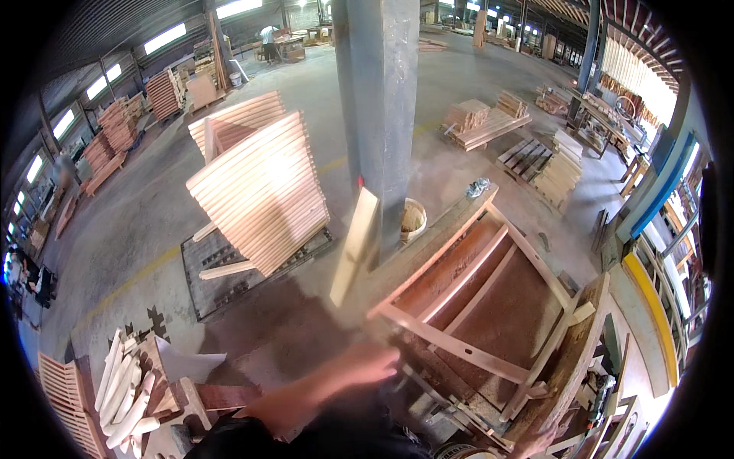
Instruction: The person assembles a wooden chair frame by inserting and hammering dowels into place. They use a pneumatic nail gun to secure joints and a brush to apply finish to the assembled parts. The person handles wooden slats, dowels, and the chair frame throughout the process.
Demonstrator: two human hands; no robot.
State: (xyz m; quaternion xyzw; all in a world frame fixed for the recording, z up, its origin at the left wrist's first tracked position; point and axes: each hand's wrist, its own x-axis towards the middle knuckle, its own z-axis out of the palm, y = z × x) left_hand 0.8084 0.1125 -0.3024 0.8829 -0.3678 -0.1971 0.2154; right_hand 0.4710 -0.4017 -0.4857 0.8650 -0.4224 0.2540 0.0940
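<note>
Left forearm (pixel 302 392): we are holding it out, bare below a dark sleeve (pixel 248 437).
Left hand (pixel 375 362): we are poising it beside the near left corner of a pale wooden slatted frame (pixel 459 346); blur is hiding the fingers, so we are unable to tell its grip.
Right hand (pixel 535 440): it is showing partly, low beside our thick-planked wooden counter (pixel 573 361); gripping or not, we cannot tell.
Slatted frame: it is lying on the counter.
Grey steel column (pixel 380 99): it is standing beyond, a pale plank (pixel 354 246) tilting beside it.
</note>
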